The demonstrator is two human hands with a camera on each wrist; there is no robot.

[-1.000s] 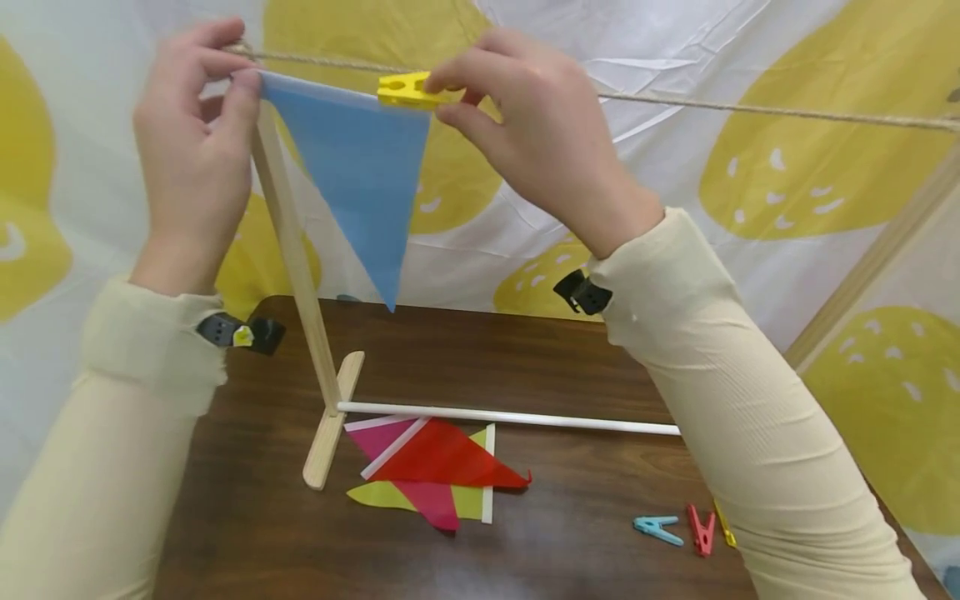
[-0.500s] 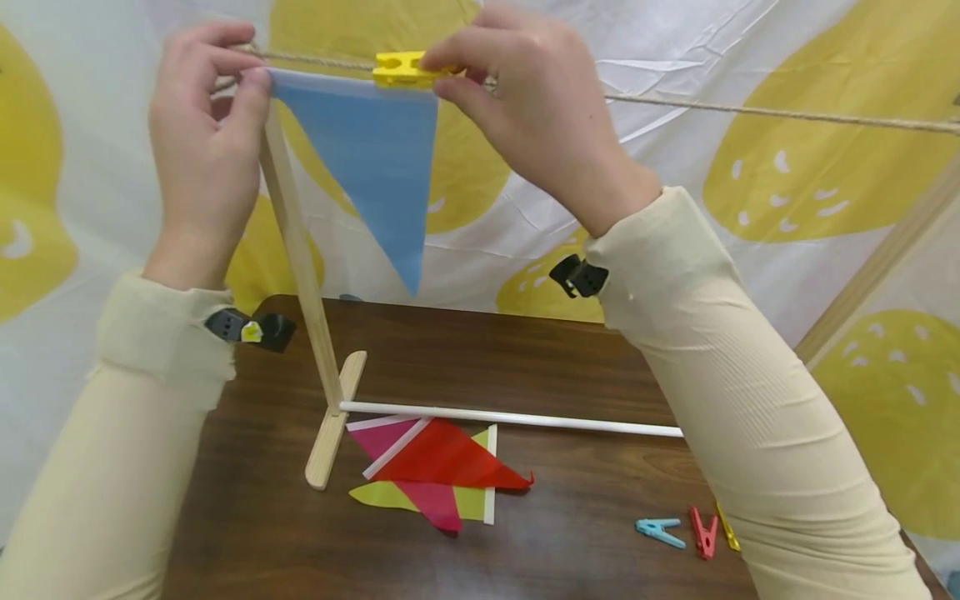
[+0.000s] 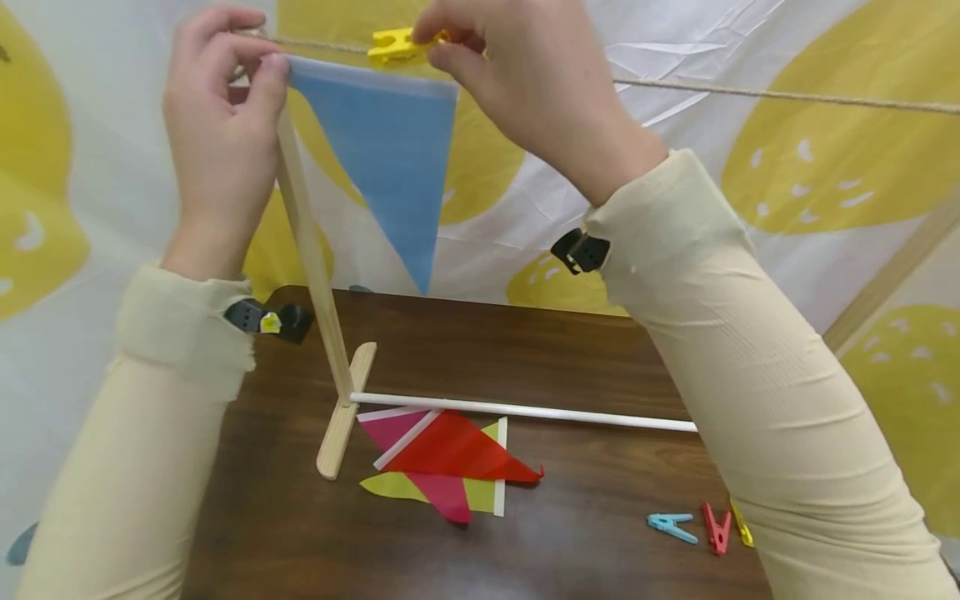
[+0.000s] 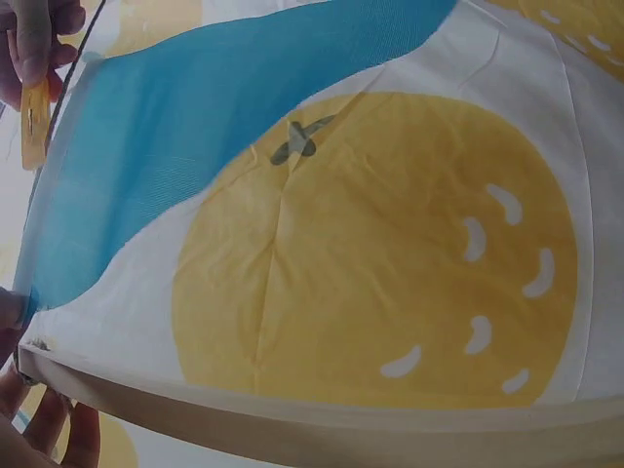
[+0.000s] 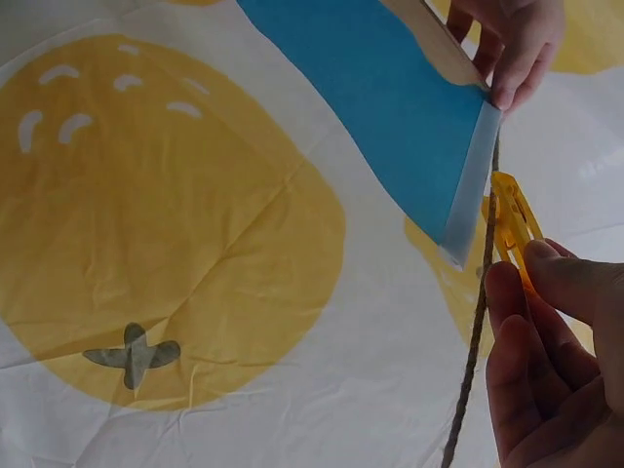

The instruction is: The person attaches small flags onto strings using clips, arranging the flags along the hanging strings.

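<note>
The blue flag [image 3: 382, 158] hangs just below the rope [image 3: 750, 89], beside the wooden post [image 3: 311, 250], its near corner pinched in our left grip [image 3: 225, 125]. Our right grip [image 3: 525, 83] pinches the yellow clip [image 3: 392, 47] above the white edge [image 3: 375, 77]. We'd best raise that edge level against the rope and clip both together.

Two grips: left grip [image 3: 228, 108], right grip [image 3: 536, 79]. Four flags: blue flag [image 3: 390, 142] at left grip; red flag [image 3: 461, 450], pink flag [image 3: 442, 497], green flag [image 3: 482, 496] below grips, on one tabletop [image 3: 585, 533]. Four pegs in sight: yellow peg [image 3: 390, 47] in right grip; blue peg [image 3: 662, 522], red peg [image 3: 717, 542], second yellow peg [image 3: 742, 527] below it. One rope [image 3: 750, 91] near both grips. Two posts: left post [image 3: 311, 242] below left grip, right post [image 3: 892, 279] beyond right grip. One white rod [image 3: 525, 411] below grips.
</note>
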